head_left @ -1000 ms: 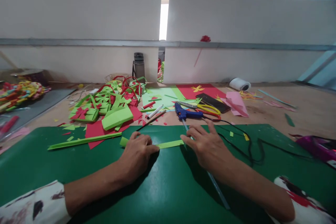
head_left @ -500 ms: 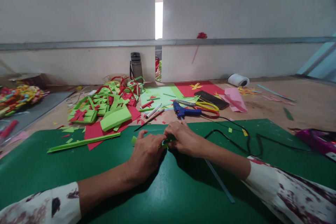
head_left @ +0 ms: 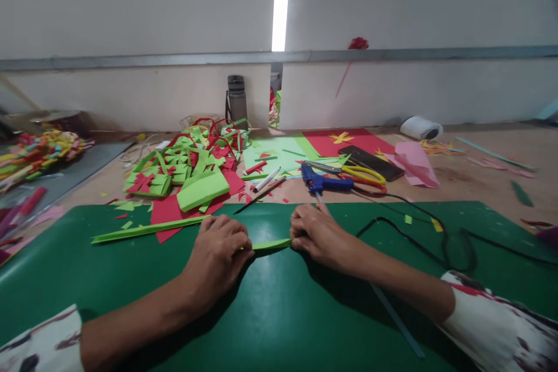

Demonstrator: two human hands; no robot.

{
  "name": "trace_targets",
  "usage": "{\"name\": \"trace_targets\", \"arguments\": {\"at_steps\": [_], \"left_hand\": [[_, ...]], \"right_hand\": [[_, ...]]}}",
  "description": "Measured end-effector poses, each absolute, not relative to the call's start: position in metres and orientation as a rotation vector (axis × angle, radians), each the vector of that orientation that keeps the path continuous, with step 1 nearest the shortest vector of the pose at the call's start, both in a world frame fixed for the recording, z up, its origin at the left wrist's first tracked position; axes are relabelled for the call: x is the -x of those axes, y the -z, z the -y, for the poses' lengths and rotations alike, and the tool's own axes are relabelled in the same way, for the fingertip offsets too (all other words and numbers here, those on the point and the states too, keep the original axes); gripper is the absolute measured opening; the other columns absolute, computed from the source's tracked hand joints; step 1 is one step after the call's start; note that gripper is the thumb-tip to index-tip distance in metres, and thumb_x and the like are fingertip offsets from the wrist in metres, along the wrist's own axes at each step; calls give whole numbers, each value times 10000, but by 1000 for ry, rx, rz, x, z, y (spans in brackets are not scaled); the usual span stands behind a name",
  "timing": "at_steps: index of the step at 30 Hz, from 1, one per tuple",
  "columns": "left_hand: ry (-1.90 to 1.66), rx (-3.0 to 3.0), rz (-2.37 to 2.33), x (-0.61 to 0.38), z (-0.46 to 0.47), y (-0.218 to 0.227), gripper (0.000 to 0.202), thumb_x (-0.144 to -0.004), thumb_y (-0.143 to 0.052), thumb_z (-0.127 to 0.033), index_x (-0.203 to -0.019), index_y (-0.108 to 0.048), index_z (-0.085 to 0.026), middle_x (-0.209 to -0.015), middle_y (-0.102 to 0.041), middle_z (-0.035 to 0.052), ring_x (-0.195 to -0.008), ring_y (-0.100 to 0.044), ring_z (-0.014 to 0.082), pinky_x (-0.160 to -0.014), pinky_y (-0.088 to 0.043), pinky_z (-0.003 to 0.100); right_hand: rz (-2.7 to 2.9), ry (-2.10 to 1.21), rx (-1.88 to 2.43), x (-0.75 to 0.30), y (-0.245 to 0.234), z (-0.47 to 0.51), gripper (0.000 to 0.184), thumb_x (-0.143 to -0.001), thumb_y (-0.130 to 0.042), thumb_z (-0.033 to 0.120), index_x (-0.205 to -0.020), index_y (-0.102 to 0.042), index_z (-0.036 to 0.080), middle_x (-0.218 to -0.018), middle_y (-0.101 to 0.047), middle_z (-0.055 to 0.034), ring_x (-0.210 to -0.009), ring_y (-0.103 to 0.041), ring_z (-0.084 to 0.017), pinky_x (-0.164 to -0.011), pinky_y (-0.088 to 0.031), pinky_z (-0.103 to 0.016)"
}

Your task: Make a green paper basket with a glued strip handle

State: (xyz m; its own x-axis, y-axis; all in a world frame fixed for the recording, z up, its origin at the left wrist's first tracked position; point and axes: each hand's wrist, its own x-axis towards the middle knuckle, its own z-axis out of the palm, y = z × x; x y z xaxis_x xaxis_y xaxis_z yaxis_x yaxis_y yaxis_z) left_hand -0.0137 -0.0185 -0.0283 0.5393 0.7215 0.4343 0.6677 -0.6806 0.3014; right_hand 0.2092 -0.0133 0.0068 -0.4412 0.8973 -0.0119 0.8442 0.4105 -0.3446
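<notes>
Holding a green strip [head_left: 271, 245] by both hands, over the mat [head_left: 270, 314].
Left hand [head_left: 221, 258] grasping its left part, right hand [head_left: 320, 237] pinching its right end; middle bare between them, slightly bowed. Can't tell whether it touches the mat. Step in hand, as I read it: straightening or creasing. Best done with a light, level pull, no twist, edges lined up before pressing; thin stock would likely buckle or tear if tugged. Press outward along the length so any fold runs true. Glue stick [head_left: 397, 321] reaches under my right forearm, glue gun [head_left: 325, 181] just beyond that hand: elbow high, drag neither.
</notes>
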Motion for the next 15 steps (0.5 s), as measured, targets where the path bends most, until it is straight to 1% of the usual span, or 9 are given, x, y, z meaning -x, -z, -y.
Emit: {"name": "trace_targets", "arguments": {"at_steps": [3,8,12,15], "left_hand": [[-798,-2627,-1256,27,21,28,146,-818,-579,-214,-679,-615,-184,-767,-605,17,-751,-484,169,-723,-311,343],[-729,-2615,-1268,33,23,28,165,-824,-583,-228,-682,-666,-218,-730,-584,9,-713,-461,159,-689,-292,334],[-722,-2676,-1246,33,23,26,225,-848,-540,-240,-663,-663,-210,-699,-577,15,-701,-440,159,-678,-276,333],[-684,-2745,-1227,33,23,24,279,-877,-488,-229,-650,-648,-196,-684,-577,18,-690,-432,154,-674,-270,328]], "right_hand": [[2452,-483,1564,-210,-6,14,147,-757,-574,100,-624,-601,157,-811,-572,-24,-864,-517,-175,-856,-303,-371],[2367,-553,1496,-216,4,12,154,-756,-601,126,-609,-601,171,-818,-560,-2,-840,-525,-157,-876,-287,-374],[2386,-540,1429,-220,12,10,181,-776,-600,164,-596,-603,183,-803,-564,10,-821,-531,-153,-877,-281,-388],[2413,-489,1397,-221,11,13,183,-781,-608,158,-600,-607,188,-783,-553,14,-814,-522,-148,-858,-293,-371]]}}
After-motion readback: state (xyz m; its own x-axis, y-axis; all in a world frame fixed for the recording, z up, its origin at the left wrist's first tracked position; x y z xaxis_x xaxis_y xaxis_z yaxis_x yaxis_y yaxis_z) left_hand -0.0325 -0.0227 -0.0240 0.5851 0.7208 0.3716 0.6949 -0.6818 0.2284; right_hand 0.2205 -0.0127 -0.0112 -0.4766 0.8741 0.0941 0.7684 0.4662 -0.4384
